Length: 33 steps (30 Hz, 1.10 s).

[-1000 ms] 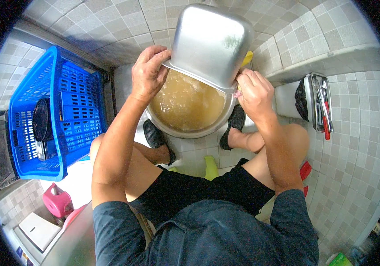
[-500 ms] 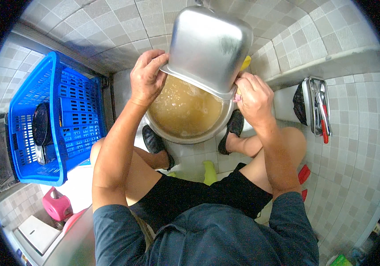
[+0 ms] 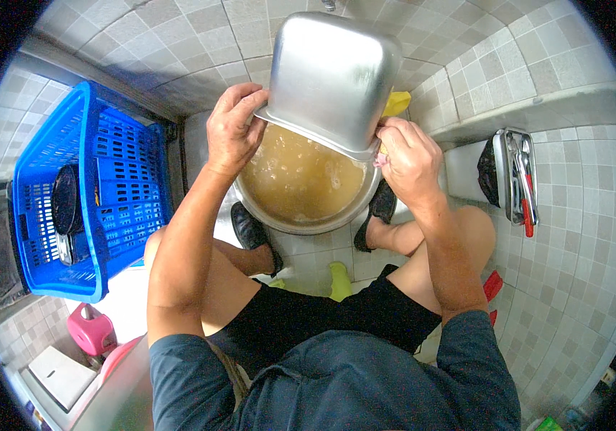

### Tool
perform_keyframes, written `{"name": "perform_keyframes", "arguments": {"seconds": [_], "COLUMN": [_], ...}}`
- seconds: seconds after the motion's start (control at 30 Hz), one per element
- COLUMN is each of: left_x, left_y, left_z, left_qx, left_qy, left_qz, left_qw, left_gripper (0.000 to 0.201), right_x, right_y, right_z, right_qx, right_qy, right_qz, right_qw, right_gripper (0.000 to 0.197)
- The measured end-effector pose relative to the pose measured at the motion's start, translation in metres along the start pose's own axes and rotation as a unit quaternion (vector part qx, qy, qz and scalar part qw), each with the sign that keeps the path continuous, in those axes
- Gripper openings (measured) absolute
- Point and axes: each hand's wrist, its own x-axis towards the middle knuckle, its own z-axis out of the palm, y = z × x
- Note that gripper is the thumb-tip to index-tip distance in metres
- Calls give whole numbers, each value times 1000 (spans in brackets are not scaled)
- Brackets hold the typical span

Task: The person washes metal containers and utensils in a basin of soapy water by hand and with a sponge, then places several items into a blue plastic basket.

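A deep rectangular metal pan (image 3: 333,79) is held up over a large round basin (image 3: 306,228), its outer bottom facing me. My left hand (image 3: 234,129) is closed on the pan's left rim corner. My right hand (image 3: 412,158) grips the right rim corner, with a small pinkish-yellow cloth or sponge (image 3: 382,154) pressed in its fingers. Brownish, cloudy water (image 3: 304,176) with some bubbles fills the basin below. The inside of the pan is hidden from view.
On the left stands a blue slotted crate (image 3: 96,187) holding dark pans. At the right, a metal tray (image 3: 520,176) holds red-handled utensils. Something yellow (image 3: 397,103) shows behind the pan. A pink stool (image 3: 91,330) is at the lower left. My black shoes (image 3: 250,231) flank the basin.
The pan has shifted slightly left and down, with both hands still on its rim. A tap end behind it now stands apart from the pan's edge.
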Motion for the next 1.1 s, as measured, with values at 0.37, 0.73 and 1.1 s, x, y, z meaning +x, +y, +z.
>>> {"name": "perform_keyframes", "arguments": {"seconds": [0.37, 0.73, 1.1], "left_x": [-4, -1, -4], "left_y": [-12, -11, -15], "left_z": [1, -1, -2], "left_qx": [15, 10, 26], "left_qy": [-23, -40, -87], "left_qz": [-9, -25, -42], "left_qw": [1000, 999, 995], "left_gripper": [39, 39, 38], "right_x": [6, 5, 7], "right_y": [1, 4, -6], "right_z": [3, 8, 5], "right_qx": [13, 28, 63], "right_qy": [-12, -24, -36], "right_qz": [-4, 10, 44], "right_qw": [1000, 999, 996], "right_gripper": [26, 25, 17]}}
